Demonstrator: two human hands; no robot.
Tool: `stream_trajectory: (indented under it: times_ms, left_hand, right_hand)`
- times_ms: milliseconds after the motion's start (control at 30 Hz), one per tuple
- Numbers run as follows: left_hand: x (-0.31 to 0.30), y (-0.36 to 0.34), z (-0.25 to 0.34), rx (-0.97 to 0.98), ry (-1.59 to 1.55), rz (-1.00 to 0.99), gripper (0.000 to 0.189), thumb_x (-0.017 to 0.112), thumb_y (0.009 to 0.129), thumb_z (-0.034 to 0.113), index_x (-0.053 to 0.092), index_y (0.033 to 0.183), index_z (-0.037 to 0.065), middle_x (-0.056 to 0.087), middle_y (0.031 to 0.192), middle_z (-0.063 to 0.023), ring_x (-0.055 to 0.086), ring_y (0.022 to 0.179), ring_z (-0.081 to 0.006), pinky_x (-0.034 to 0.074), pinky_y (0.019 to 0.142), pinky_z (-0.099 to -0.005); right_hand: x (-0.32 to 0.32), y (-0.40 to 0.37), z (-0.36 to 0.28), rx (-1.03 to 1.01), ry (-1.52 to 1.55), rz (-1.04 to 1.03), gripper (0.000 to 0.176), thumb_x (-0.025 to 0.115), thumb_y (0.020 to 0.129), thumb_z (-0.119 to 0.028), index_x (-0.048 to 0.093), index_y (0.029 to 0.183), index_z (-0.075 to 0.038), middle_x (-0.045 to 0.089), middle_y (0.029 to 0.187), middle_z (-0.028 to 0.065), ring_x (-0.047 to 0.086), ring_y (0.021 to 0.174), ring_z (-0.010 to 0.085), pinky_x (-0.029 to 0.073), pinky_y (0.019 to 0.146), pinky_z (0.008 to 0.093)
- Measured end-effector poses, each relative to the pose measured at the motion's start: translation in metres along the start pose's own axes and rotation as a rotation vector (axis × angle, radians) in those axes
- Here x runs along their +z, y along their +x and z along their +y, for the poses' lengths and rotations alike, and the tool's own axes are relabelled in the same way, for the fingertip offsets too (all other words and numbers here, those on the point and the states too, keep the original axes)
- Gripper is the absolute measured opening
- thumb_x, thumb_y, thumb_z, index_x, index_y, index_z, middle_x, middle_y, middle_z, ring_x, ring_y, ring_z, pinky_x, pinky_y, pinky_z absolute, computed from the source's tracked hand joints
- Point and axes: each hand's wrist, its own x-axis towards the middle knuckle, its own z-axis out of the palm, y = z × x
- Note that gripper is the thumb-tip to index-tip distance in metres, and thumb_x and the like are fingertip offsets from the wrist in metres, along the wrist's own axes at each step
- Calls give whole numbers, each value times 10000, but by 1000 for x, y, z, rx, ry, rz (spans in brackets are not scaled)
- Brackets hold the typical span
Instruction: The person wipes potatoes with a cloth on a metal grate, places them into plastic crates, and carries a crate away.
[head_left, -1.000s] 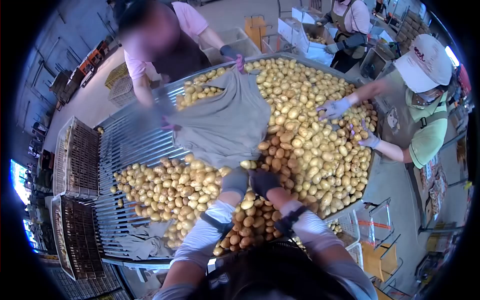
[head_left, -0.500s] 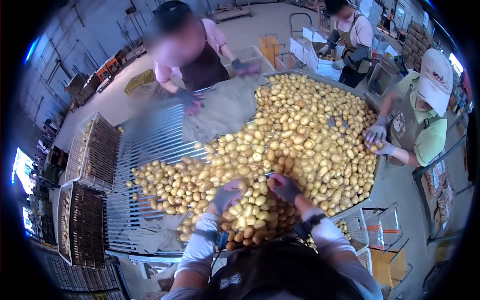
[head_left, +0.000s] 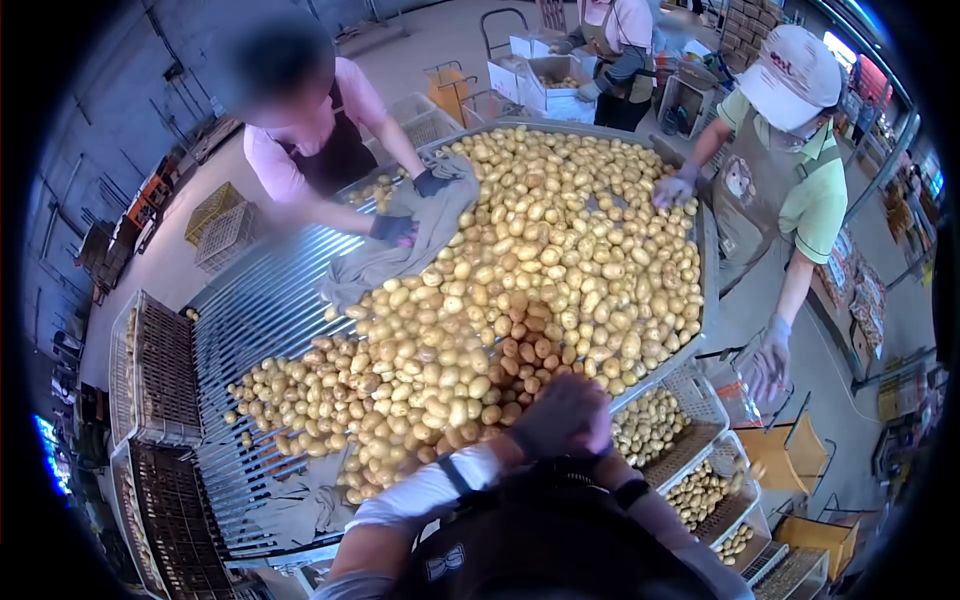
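A broad heap of potatoes (head_left: pixel 600 270) covers much of the slatted metal sorting table (head_left: pixel 270 290). My gloved left hand (head_left: pixel 550 415) is at the near edge of the heap, in front of my body, its fingers curled in. What it may hold is hidden. My gloved right hand (head_left: pixel 598 432) is close against it, mostly covered by the left, and its fingers do not show clearly. Darker potatoes (head_left: pixel 530 350) lie in shadow just beyond my hands. Across the table, a co-worker's gloved hands (head_left: pixel 395 230) rest on a grey cloth (head_left: pixel 435 225).
Crates holding potatoes (head_left: pixel 650 425) stand at my right below the table edge. Tall plastic crates (head_left: pixel 165 375) line the left end. Another grey cloth (head_left: pixel 300 515) lies near left. At right, a co-worker in a cap (head_left: pixel 790 80) has one hand on the heap, the other lowered.
My hands have left the heap's middle and come together toward my body. The far co-worker has drawn the cloth back. The right co-worker has lowered one hand beside the table. My view has shifted.
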Motion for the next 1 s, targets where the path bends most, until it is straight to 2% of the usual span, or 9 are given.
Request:
stream_trajectory:
  times_ms: [233, 300, 367, 533, 633, 667, 767, 900, 1000]
  left_hand:
    - [39, 57, 58, 328, -215, -90, 782, 728, 899, 438, 465, 1565, 122, 446, 1582, -162, 395, 1489, -389, 289, 1240, -569]
    - [49, 55, 35, 315, -243, -59, 703, 711, 920, 433, 511, 1524, 134, 494, 1538, -162, 450, 1439, -382, 327, 1208, -571]
    - [40, 39, -4, 106, -391, 38, 606, 712, 928, 386, 559, 1454, 127, 555, 1444, -156, 505, 1361, -380, 366, 1171, -560]
    - [-38, -45, -78, -556, 90, 151, 517, 755, 876, 315, 640, 1329, 94, 609, 1267, -157, 544, 1229, -402, 412, 1113, -531]
    - [-36, -85, -96, -592, 314, 111, 512, 763, 863, 335, 664, 1311, 108, 593, 1272, -178, 536, 1210, -425, 411, 1105, -537]
    - [-31, -94, -100, -568, 379, 70, 525, 774, 849, 350, 671, 1307, 114, 578, 1291, -193, 524, 1222, -438, 407, 1110, -537]
    - [-11, -89, -106, -784, 326, 1, 589, 794, 818, 396, 666, 1316, 109, 549, 1356, -223, 478, 1305, -459, 381, 1152, -538]
    - [-11, -82, -105, -817, 230, -14, 598, 808, 794, 423, 682, 1282, 101, 547, 1392, -227, 452, 1338, -473, 386, 1155, -540]
    - [-30, -77, -109, -805, 103, 215, 490, 798, 789, 306, 689, 1216, 91, 609, 1218, -206, 571, 1156, -423, 482, 1006, -506]
  right_hand:
    - [-94, -171, -121, -252, 693, -505, 447, 674, 986, -438, 657, 1261, -87, 674, 1173, 42, 659, 986, 183, 564, 865, 335]
    - [-13, -222, -140, -740, 373, -162, 442, 591, 1029, -328, 638, 1271, 39, 718, 1100, 168, 685, 1049, 318, 608, 860, 421]
    - [-140, -306, -168, -1163, 198, 435, 466, 595, 1007, -310, 632, 1341, 13, 701, 1269, 156, 650, 1188, 293, 605, 872, 380]
    - [-243, -340, -165, -861, 133, 1061, 693, 567, 977, -474, 496, 1574, -129, 475, 1641, 55, 415, 1513, 276, 302, 1267, 467]
    - [-271, -209, -151, -729, -1104, 1366, 366, 558, 1026, -265, 646, 1340, -98, 648, 1358, 84, 583, 1279, 277, 462, 1081, 436]
    - [-236, -143, -144, -772, -1762, 1261, 281, 555, 1043, -195, 695, 1262, -88, 706, 1264, 94, 639, 1201, 278, 515, 1018, 426]
    - [-11, 37, -82, -818, -1358, 680, 315, 581, 1060, -250, 692, 1224, -5, 680, 1269, 111, 631, 1175, 241, 509, 1023, 371]
    - [61, 175, -27, -728, -1995, -273, 300, 677, 986, -230, 673, 1219, -40, 695, 1207, 165, 659, 1127, 321, 523, 993, 430]
    - [72, 200, 4, -749, -2179, -313, 357, 753, 930, -254, 661, 1211, -53, 702, 1146, 180, 673, 1060, 388, 544, 947, 442]
